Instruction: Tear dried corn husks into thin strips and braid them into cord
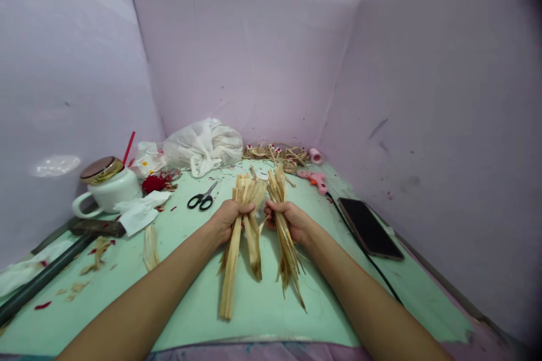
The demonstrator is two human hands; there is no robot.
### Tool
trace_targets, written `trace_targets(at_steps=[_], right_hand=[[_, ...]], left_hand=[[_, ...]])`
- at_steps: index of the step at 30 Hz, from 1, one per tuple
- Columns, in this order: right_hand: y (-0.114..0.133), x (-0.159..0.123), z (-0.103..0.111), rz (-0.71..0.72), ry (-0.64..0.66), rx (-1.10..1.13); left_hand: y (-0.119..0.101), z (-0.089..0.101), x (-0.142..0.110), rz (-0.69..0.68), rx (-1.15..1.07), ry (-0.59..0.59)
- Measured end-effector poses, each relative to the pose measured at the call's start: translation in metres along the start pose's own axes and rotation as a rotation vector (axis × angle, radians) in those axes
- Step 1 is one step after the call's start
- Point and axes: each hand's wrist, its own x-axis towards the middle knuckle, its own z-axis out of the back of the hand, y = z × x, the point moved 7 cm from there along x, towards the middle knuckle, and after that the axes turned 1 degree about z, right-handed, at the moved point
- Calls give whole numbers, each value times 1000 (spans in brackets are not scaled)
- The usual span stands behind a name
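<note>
My left hand point(232, 219) is closed round a bundle of dry, straw-coloured husk strips point(228, 276), with the thumb pressed across them. A second bundle of dry husk strips point(285, 248) is gripped by my right hand point(292, 220); its lower ends are frayed and darker. The two bundles are held side by side, roughly upright, over the middle of the pale green table point(313, 310). Black-handled scissors point(203, 197) lie just beyond my left hand. Beside my left forearm rests a loose piece of pale husk point(151, 247).
At left stand a white mug point(114, 192) with a lid, a hammer point(97, 228), tissues point(141, 211) and red thread point(154, 182). Behind are a plastic bag point(205, 146) and twine point(275, 152). At right lie a pink glue gun point(313, 179), its black cord and a phone point(370, 228). Purple panels enclose the table.
</note>
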Motion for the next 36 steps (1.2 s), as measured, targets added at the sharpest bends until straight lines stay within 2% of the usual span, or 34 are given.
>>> trace_targets(at_steps=[9,22,32,36], right_hand=[[17,-8,-2,39,58,136],[53,-19,7,138,183,275],[66,-23,9,162,481,425],[71,-34,4,183,542,500]], left_hand=[[-1,2,5,2,22,37],[-8,7,4,-20,13,0],[-13,22,10,-42,82,-146],[-15,26,11,-74,124,-160]])
